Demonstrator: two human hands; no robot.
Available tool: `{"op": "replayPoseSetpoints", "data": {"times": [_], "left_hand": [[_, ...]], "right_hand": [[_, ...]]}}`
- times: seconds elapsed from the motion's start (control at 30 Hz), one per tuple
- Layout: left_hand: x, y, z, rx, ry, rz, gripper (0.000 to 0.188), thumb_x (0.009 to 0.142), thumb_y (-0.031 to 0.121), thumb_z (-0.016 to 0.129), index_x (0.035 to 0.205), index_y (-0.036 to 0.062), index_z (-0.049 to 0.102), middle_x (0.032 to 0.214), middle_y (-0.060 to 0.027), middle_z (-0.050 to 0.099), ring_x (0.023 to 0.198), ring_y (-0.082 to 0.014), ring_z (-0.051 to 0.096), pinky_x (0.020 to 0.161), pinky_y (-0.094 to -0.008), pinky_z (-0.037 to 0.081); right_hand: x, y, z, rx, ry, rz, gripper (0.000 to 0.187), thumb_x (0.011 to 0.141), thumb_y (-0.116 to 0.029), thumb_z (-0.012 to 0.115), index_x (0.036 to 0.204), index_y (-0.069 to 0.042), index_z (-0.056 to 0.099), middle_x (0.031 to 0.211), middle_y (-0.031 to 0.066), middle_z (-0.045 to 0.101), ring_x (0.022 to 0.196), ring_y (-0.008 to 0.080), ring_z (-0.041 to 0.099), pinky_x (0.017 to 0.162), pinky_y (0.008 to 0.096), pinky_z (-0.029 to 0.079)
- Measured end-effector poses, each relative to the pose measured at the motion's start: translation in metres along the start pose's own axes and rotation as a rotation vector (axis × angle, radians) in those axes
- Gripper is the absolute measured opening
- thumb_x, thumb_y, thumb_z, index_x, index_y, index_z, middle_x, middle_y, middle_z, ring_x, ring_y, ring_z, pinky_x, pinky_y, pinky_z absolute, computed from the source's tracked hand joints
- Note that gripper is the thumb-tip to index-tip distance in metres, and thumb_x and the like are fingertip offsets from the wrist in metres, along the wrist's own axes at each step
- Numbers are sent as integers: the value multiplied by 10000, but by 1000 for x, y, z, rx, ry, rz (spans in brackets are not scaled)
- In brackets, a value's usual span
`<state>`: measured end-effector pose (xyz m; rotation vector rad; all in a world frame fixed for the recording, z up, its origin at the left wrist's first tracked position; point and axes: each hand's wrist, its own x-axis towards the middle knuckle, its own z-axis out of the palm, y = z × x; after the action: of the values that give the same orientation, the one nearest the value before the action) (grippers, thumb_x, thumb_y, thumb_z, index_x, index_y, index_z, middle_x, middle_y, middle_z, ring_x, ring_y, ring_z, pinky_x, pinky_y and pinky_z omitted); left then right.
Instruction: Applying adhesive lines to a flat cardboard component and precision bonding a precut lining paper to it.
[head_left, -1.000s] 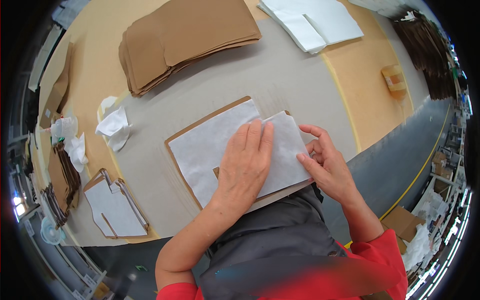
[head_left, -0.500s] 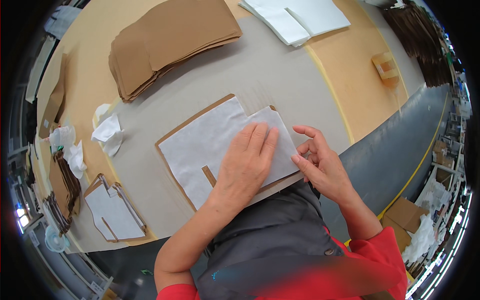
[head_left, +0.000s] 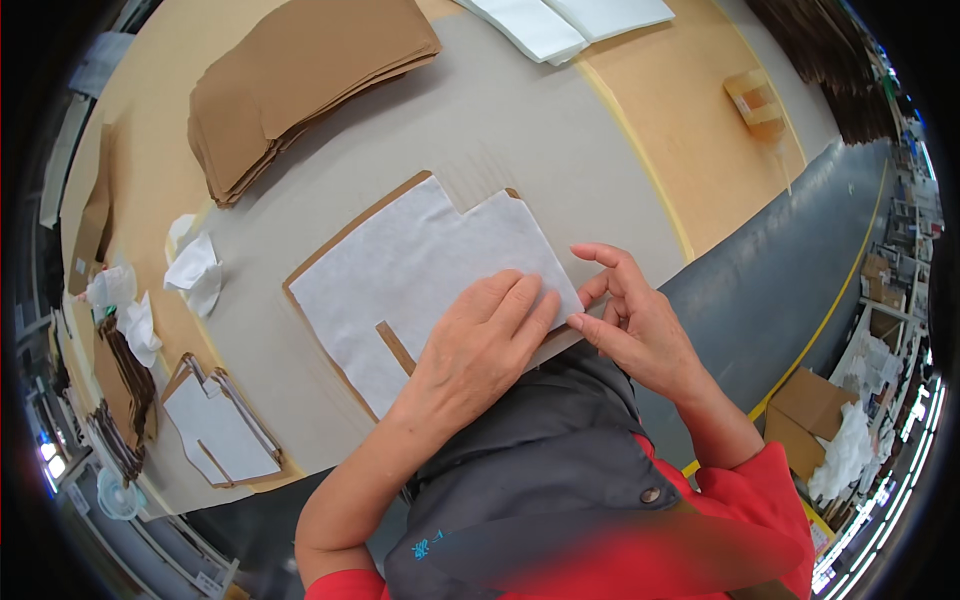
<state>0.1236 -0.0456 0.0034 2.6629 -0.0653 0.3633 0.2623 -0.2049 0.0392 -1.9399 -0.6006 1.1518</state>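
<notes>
A white, fabric-like sheet (head_left: pixel 400 260) with a notch at its far edge and a slot near its left side lies over a slightly larger brown piece (head_left: pixel 352 225). Brown shows along the rim and through the slot. My left hand (head_left: pixel 485 330) rests flat on the sheet's near right part, its fingers stretched out. At the near right corner, my right hand (head_left: pixel 630 325) pinches the sheet's edge between thumb and curled fingers, with the index finger raised. Whether the brown piece is in that pinch too is hidden.
Brown cut pieces (head_left: pixel 310 85) are stacked at the back left, and white sheets (head_left: pixel 545 25) at the back. A smaller stack of white-topped pieces (head_left: pixel 220 425) sits left. Crumpled white cloth (head_left: pixel 195 275) lies nearby. A yellowish container (head_left: pixel 755 103) stands far right.
My left hand has slid toward the sheet's near right corner. My right hand stays at that corner. The whole view has shifted slightly.
</notes>
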Motion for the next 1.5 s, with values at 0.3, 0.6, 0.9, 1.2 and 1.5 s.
{"op": "replayPoseSetpoints", "data": {"times": [0.3, 0.6, 0.9, 1.2, 1.5], "left_hand": [[-3, 4, -4, 15, -122, -20, 427, 784, 86, 614, 1198, 176, 661, 1245, -93, 547, 1166, -263, 555, 959, -361, 512], [-6, 2, -3, 26, -134, 1, 432, 781, 87, 615, 1189, 221, 664, 1275, -92, 545, 1180, -262, 552, 977, -355, 506], [-9, 2, -23, 91, -136, -47, 469, 776, 58, 613, 1209, 227, 680, 1297, -74, 562, 1203, -271, 543, 989, -377, 457], [-75, -12, -72, 106, -103, -314, 553, 705, -108, 586, 1188, 140, 689, 1196, -29, 622, 1157, -258, 562, 971, -386, 444], [-129, 11, -81, 106, -105, -446, 489, 708, -98, 594, 1146, 98, 692, 1153, -26, 626, 1125, -243, 569, 938, -364, 433]], "right_hand": [[-7, 11, -20, 99, 167, 5, 503, 941, -81, 615, 1411, -63, 437, 948, 27, 629, 583, 52, 522, 590, 218, 450], [-10, 18, -9, 68, 198, -128, 359, 943, -11, 596, 1300, -39, 568, 976, 16, 620, 642, 42, 513, 614, 210, 451], [-7, 19, -9, -100, 259, -361, 337, 904, 10, 623, 1238, -42, 617, 1064, 68, 652, 884, 151, 609, 744, 276, 495], [0, 12, 25, -665, -13, -865, 419, 760, -71, 750, 1168, -102, 661, 1202, 33, 621, 1122, 210, 585, 981, 406, 396], [6, 11, 73, -753, -142, -970, 431, 766, -134, 766, 1183, -107, 661, 1204, -5, 602, 1148, 169, 547, 1022, 405, 368]]}}
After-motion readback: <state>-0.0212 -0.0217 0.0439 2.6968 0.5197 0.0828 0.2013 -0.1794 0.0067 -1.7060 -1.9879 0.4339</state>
